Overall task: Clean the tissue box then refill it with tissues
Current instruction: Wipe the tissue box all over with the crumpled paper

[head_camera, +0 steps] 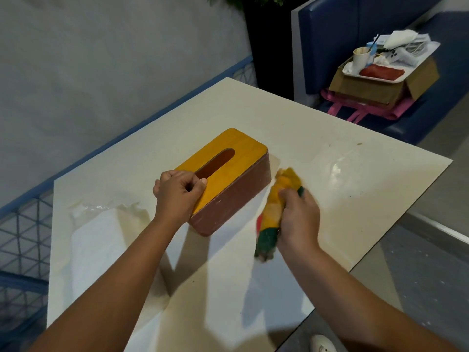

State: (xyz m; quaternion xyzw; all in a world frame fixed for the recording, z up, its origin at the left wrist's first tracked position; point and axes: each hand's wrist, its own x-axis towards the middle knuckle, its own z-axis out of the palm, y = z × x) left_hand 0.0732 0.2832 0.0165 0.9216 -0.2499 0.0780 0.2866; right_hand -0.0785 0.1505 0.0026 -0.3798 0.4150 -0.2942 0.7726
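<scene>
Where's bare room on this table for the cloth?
Bare tabletop right of the tissue box, out to the far and right edges, and between the forearms. Crowded on the left: the tissue pack lies by the left hand.

The left hand (177,194) covers the near end of the yellow-topped brown wooden tissue box (238,174) and of its slot. Inside the slot is too dark to see. The yellow, green and red cloth (275,207) is blurry and hides the fingers of the right hand (300,219). Things on the white tray (349,69) are too small to tell.
</scene>
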